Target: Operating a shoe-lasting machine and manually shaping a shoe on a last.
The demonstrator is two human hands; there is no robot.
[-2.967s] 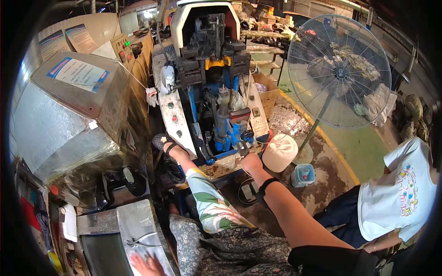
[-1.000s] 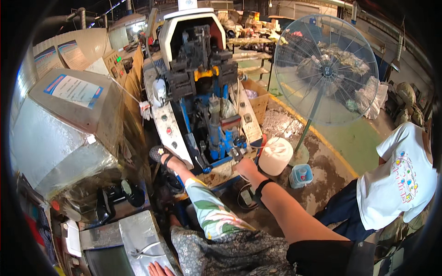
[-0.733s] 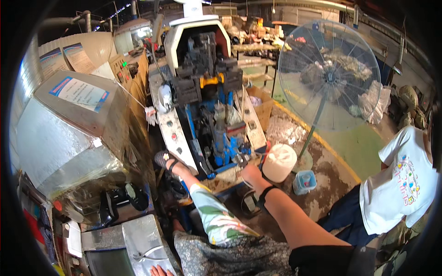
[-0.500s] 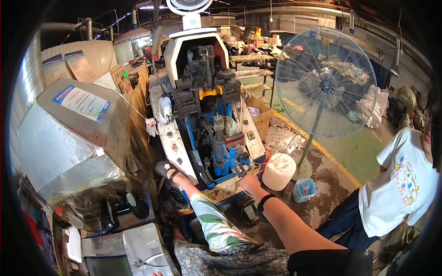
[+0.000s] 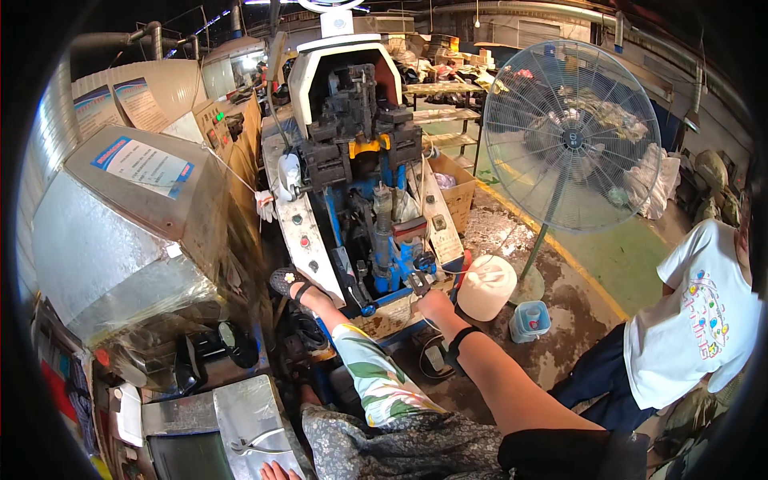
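My right hand (image 5: 434,304), with a black band at its wrist, is closed around a dark block-shaped piece (image 5: 418,282) at the front of a large machine (image 5: 368,152) with black blocks and blue parts. The piece's exact kind is unclear. At the lower edge, my left hand (image 5: 278,470) shows only its fingers, which are stretched out and empty, over a grey metal plate (image 5: 240,408). Beside them lie metal pliers (image 5: 258,442). My leg in leaf-printed trousers (image 5: 380,380) reaches forward, its foot in a dark clog (image 5: 284,282) against the machine's left side.
A large standing fan (image 5: 573,141), a cream plastic jug (image 5: 486,288) and a blue pail (image 5: 530,322) stand right of the machine. A person in a white T-shirt (image 5: 704,296) is at far right. Black shoes (image 5: 238,344) sit beneath a metal hood (image 5: 112,232) on the left.
My left hand has come further into view beside the pliers. The view has shifted slightly, while my right hand remains at the same dark piece.
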